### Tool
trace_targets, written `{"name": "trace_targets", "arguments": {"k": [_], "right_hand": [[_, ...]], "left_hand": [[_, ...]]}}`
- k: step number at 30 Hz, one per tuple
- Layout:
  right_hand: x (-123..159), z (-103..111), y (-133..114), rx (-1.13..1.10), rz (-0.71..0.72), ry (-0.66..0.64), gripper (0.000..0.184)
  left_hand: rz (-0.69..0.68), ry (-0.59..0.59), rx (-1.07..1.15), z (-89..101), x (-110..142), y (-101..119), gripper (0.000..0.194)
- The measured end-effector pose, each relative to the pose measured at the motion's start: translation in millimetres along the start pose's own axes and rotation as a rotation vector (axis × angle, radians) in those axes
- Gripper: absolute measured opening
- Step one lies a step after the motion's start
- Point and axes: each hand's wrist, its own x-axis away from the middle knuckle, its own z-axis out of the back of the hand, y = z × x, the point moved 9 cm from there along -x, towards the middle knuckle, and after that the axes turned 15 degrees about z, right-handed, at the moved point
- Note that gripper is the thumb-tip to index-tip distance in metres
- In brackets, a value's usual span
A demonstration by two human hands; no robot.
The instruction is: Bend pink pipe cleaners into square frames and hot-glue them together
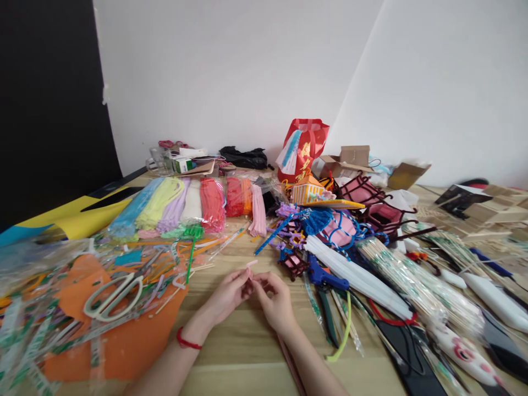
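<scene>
My left hand (227,294) and my right hand (275,300) meet over the wooden table (243,341), fingertips pinched together. Between them they hold a short pale pink pipe cleaner (251,265), whose end sticks up above the fingers. A red string circles my left wrist. White-handled scissors (113,297) lie on orange felt (124,341) to the left of my hands. A blue glue gun (324,275) lies just to the right.
Bagged pipe cleaners in several colours (185,206) lie at the back left. Bundles of wooden sticks (408,280), pink and dark woven baskets (365,201), a red gift bag (303,148) and cardboard boxes (350,159) crowd the right. Pliers (330,322) lie near my right forearm.
</scene>
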Motion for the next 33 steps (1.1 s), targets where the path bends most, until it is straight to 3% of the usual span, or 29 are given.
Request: {"name": "trace_targets", "arguments": {"k": [10,33], "right_hand": [[5.0,-5.4,0.0,-0.016,0.028,-0.030,0.015],[2.1,-7.4,-13.0,-0.065,0.111,-0.076,0.014]], "left_hand": [[0.010,-0.034,-0.056,-4.9,-3.1,-5.2,0.038],[-0.020,-0.095,-0.091,-13.1,2.9,-1.3,0.034]]}}
